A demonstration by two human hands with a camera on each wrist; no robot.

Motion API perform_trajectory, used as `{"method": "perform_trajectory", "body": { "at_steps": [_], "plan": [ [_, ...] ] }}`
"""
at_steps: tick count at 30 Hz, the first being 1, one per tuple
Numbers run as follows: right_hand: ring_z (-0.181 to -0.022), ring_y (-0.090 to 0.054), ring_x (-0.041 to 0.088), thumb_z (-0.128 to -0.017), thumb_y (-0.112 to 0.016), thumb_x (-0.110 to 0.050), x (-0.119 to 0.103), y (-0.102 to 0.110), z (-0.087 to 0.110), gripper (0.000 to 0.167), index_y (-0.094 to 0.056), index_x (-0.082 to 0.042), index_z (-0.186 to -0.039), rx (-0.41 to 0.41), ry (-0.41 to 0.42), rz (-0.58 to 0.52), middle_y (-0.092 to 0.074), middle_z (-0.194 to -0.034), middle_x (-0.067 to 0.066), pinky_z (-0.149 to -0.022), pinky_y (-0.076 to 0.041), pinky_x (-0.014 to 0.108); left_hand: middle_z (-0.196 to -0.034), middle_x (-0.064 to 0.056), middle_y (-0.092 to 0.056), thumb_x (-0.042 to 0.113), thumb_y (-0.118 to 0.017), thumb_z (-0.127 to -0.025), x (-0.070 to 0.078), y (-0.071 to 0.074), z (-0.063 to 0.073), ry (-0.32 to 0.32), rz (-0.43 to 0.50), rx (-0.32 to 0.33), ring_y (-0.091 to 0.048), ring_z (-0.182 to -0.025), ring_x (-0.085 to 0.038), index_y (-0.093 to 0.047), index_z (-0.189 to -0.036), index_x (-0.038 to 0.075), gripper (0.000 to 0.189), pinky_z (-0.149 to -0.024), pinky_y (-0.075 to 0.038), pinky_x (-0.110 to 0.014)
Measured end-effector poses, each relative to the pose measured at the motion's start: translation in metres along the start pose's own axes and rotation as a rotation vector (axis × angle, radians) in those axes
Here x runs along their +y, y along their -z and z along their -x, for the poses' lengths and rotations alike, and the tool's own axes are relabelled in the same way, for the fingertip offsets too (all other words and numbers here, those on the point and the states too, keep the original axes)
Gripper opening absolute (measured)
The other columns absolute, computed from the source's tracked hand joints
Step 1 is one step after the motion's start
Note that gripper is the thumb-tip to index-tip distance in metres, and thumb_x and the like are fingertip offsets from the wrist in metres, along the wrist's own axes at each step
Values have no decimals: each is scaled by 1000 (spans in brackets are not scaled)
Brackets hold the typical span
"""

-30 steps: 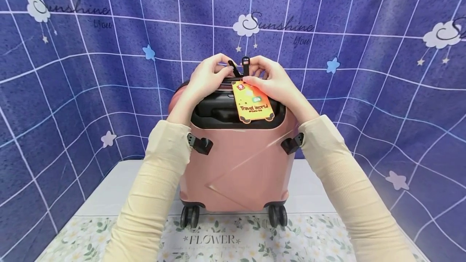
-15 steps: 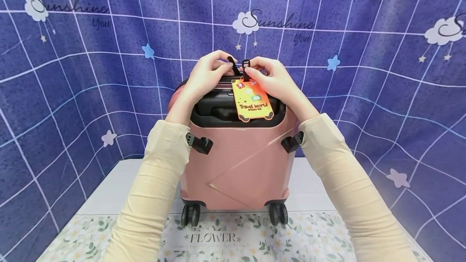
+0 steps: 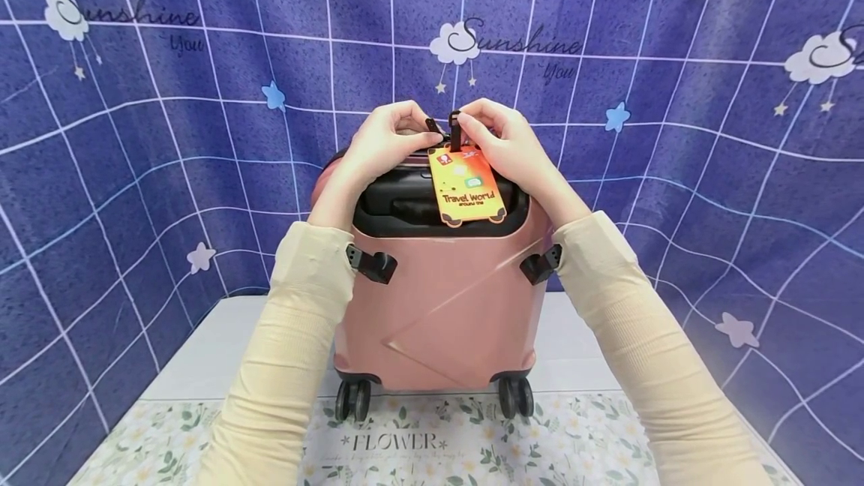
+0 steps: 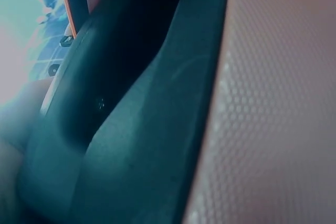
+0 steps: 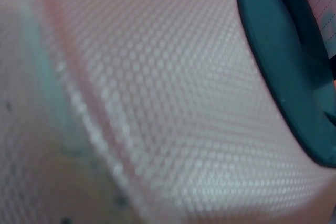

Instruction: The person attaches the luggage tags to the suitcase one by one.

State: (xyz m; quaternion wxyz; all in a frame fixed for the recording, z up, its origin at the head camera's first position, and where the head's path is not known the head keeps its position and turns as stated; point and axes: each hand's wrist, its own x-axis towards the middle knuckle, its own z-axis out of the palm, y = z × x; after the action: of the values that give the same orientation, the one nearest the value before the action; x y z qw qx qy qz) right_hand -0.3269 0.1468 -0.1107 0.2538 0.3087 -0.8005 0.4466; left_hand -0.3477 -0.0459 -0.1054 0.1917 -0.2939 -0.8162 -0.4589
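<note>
A pink hard-shell suitcase (image 3: 439, 298) stands upright, with a black recessed panel (image 3: 405, 227) at its upper front. Over the panel hangs an orange-yellow luggage tag (image 3: 467, 190) printed "Travel World". Its black strap (image 3: 455, 137) rises from the tag's top to a small buckle (image 3: 454, 118). My right hand (image 3: 509, 141) pinches the strap at the buckle, thumb in front. Just left of it, my left hand (image 3: 381, 145) pinches the strap's loose end (image 3: 433, 125) low down, beside the top handle. The far fingers of both hands are hidden.
Wheels (image 3: 354, 400) carry the suitcase on a floral mat (image 3: 574, 433) and white surface (image 3: 580, 336). A blue gridded curtain (image 3: 675, 193) encloses the back and sides. The wrist views show close-ups of the textured shell (image 5: 168, 93) and black panel (image 4: 142, 124).
My left thumb and fingers have moved lower along the strap's loose end, which now sits lower. My right thumb has moved up from the tag's top to the buckle.
</note>
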Motion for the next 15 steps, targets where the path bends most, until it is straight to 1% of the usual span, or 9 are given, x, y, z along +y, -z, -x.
{"method": "perform_trajectory", "body": {
  "at_steps": [3, 7, 12, 15],
  "plan": [
    [-73, -52, 12, -96, -52, -20, 0, 1, 0, 22, -62, -3, -107, 13, 7, 9, -59, -82, 10, -71, -42, 21, -84, -2, -70, 22, -70, -84, 1, -1, -1, -8, -46, 24, -61, -76, -5, -59, -81, 12, 16, -74, -41, -22],
    [-72, -53, 11, -95, -54, -20, 2, 1, -1, 22, -63, -2, -106, 34, 8, 16, -59, -84, 12, -69, -43, 20, -80, -3, -70, 22, -71, -84, 1, -1, -3, -23, -92, 60, -60, -73, -7, -59, -79, 11, 17, -72, -40, -22],
    [-75, -53, 10, -94, -56, -18, 1, 1, -3, 23, -64, -1, -107, 57, 2, 8, -60, -84, 5, -71, -45, 19, -81, -5, -71, 23, -71, -84, 3, -1, -5, -14, -142, 82, -61, -77, -11, -62, -80, 10, 16, -73, -40, -23],
    [-75, -53, 9, -94, -57, -18, -3, 4, -4, 23, -65, -1, -107, 58, -4, 21, -60, -82, 1, -72, -45, 19, -83, -7, -72, 23, -70, -84, 4, -2, -5, -9, -157, 79, -61, -79, -12, -64, -82, 10, 14, -72, -40, -24]
  ]
}}
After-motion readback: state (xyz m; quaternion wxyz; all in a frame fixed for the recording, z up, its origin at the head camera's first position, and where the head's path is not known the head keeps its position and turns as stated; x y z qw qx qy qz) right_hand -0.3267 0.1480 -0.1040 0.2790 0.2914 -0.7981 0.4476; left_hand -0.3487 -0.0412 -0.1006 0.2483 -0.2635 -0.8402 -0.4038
